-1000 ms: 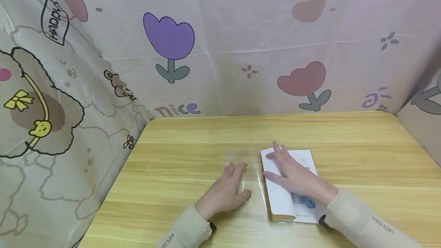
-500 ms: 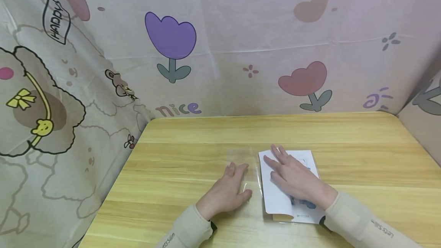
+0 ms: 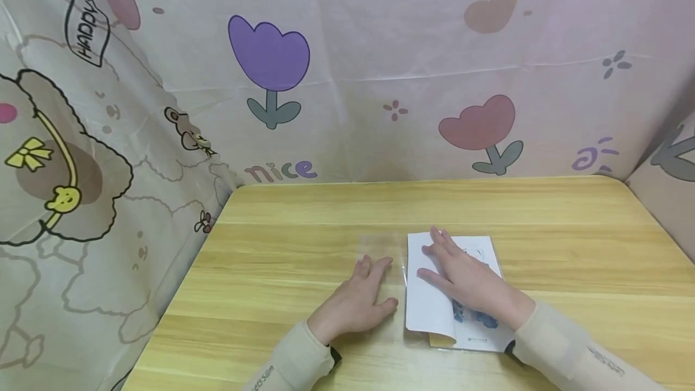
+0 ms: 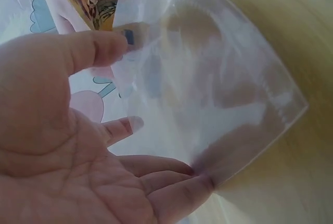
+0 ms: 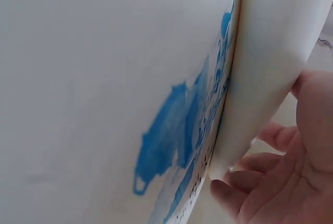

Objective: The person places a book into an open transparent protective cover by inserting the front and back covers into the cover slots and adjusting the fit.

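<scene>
A thin book (image 3: 480, 338) with a white, blue-printed page lies on the table, a white flap (image 3: 428, 315) folded over its left side. My right hand (image 3: 469, 282) rests across the flap with its fingers spread. In the right wrist view the flap (image 5: 278, 41) curves up beside the blue picture (image 5: 166, 130), fingertips at its far edge. Left of the book lies a clear plastic sleeve (image 3: 377, 243). My left hand (image 3: 355, 303) is over that sleeve, fingers apart; its fingertips touch the plastic (image 4: 234, 78) in the left wrist view.
The wooden table (image 3: 271, 246) has a back edge against a patterned cloth (image 3: 369, 47). Another cloth (image 3: 136, 198) hangs along the left side. A colourful printed piece (image 4: 99, 0) shows beyond the thumb in the left wrist view.
The white flap has swung left over the book's edge and the sleeve, its lower corner standing out further. My right hand shifted slightly on it; my left hand stayed put.
</scene>
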Demonstrator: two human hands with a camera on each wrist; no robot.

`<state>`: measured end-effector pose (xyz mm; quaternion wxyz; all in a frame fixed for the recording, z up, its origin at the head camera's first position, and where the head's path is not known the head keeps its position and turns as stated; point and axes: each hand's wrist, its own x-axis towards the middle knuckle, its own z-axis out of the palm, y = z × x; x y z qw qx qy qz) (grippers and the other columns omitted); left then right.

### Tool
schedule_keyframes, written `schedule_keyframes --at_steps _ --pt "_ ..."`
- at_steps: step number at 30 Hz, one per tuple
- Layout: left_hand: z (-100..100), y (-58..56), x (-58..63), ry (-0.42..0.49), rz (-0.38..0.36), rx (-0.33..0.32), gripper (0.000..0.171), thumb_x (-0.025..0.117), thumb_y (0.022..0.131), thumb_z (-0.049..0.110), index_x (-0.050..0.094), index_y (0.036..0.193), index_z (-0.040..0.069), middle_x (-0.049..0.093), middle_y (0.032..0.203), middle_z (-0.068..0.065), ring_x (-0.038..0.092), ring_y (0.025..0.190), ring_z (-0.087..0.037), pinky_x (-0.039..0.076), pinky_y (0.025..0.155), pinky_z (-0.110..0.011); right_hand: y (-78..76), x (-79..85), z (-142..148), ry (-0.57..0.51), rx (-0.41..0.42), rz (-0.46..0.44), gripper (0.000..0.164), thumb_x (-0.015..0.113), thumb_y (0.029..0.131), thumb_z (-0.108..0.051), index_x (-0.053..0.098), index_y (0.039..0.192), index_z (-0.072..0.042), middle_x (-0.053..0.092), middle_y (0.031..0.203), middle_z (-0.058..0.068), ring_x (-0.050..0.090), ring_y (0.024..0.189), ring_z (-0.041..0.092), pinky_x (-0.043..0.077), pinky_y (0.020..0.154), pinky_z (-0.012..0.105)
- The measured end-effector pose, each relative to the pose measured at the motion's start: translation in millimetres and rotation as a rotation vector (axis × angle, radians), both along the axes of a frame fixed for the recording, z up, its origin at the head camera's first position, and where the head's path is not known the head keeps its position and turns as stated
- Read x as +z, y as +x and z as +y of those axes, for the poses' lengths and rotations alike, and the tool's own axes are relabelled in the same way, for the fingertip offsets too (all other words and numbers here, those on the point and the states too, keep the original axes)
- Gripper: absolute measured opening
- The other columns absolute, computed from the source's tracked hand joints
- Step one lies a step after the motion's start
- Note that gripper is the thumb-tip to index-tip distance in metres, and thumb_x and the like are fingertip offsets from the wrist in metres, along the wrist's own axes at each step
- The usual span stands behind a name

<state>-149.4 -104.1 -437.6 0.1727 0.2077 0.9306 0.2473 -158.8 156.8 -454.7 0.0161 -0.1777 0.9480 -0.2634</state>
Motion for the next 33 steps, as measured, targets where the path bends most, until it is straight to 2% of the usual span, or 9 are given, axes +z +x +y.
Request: schedule_keyframes --at_steps 3,6,8,11,15,21,26,33 --pt "-1.6 -0.5 0.0 0.004 -0.018 -0.002 0.077 0.064 0.102 0.042 0.031 0.168 0.020 0.020 0.173 -0.037 0.025 0.161 -0.053 0.039 0.122 -0.070 3.1 1.4 1.4 0.029 -0.001 0.035 0.064 0.057 0.109 -0.054 0.061 0.151 -0.006 0.029 0.174 0.026 0.039 0.156 0.049 0.048 0.113 0.067" --pt "-2.6 -1.2 0.0 0.007 -0.029 -0.003 0.076 0.063 0.103 0.043 0.030 0.168 0.021 0.019 0.174 -0.035 0.023 0.162 -0.051 0.038 0.122 -0.070 4.8 2.5 3.4 0.070 0.012 0.093 0.059 0.055 0.110 -0.050 0.061 0.152 -0.009 0.036 0.169 0.032 0.055 0.143 0.053 0.052 0.108 0.068" --pt "-2.9 -1.6 0.1 0.005 -0.031 -0.003 0.076 0.062 0.104 0.043 0.030 0.169 0.022 0.018 0.174 -0.035 0.023 0.162 -0.051 0.038 0.123 -0.070 5.6 2.6 4.3 0.084 0.026 0.122 0.057 0.056 0.110 -0.045 0.060 0.153 -0.009 0.040 0.165 0.036 0.060 0.136 0.054 0.052 0.108 0.069" --pt "-2.6 -1.8 0.4 -0.006 -0.029 0.001 0.075 0.063 0.104 0.045 0.032 0.169 0.024 0.019 0.174 -0.035 0.024 0.162 -0.051 0.038 0.123 -0.070 6.6 2.5 4.8 0.083 0.048 0.137 0.058 0.058 0.108 -0.042 0.058 0.155 -0.009 0.042 0.163 0.038 0.060 0.136 0.054 0.051 0.108 0.070" --pt "-1.3 -1.6 1.5 -0.040 -0.012 0.003 0.075 0.063 0.104 0.049 0.033 0.169 0.028 0.021 0.173 -0.034 0.027 0.161 -0.051 0.039 0.121 -0.071 8.2 1.7 4.5 0.064 0.040 0.123 0.062 0.062 0.106 -0.046 0.056 0.156 -0.011 0.041 0.165 0.034 0.059 0.138 0.053 0.051 0.108 0.069" --pt "-0.6 -1.2 3.0 -0.062 0.002 0.002 0.077 0.062 0.104 0.049 0.028 0.171 0.030 0.023 0.173 -0.035 0.030 0.161 -0.050 0.041 0.120 -0.072 10.0 2.6 0.4 0.050 0.004 0.148 0.055 0.070 0.102 -0.046 0.064 0.144 -0.011 0.044 0.164 0.032 0.063 0.132 0.052 0.055 0.101 0.068" --pt "-1.1 -1.1 3.3 -0.055 -0.007 0.013 0.080 0.061 0.104 0.049 0.026 0.172 0.026 0.023 0.174 -0.032 0.029 0.162 -0.048 0.039 0.122 -0.069 11.4 0.4 -4.6 0.058 0.013 0.185 0.053 0.073 0.101 -0.043 0.070 0.141 -0.008 0.046 0.163 0.033 0.059 0.137 0.054 0.054 0.105 0.067" --pt "-2.1 -0.2 3.8 -0.058 0.000 0.008 0.080 0.061 0.104 0.049 0.030 0.171 0.017 0.025 0.173 -0.032 0.030 0.162 -0.047 0.041 0.121 -0.069 12.7 -3.1 -8.9 0.088 0.018 0.227 0.053 0.074 0.100 -0.042 0.070 0.140 -0.007 0.048 0.162 0.031 0.056 0.141 0.053 0.053 0.108 0.066"
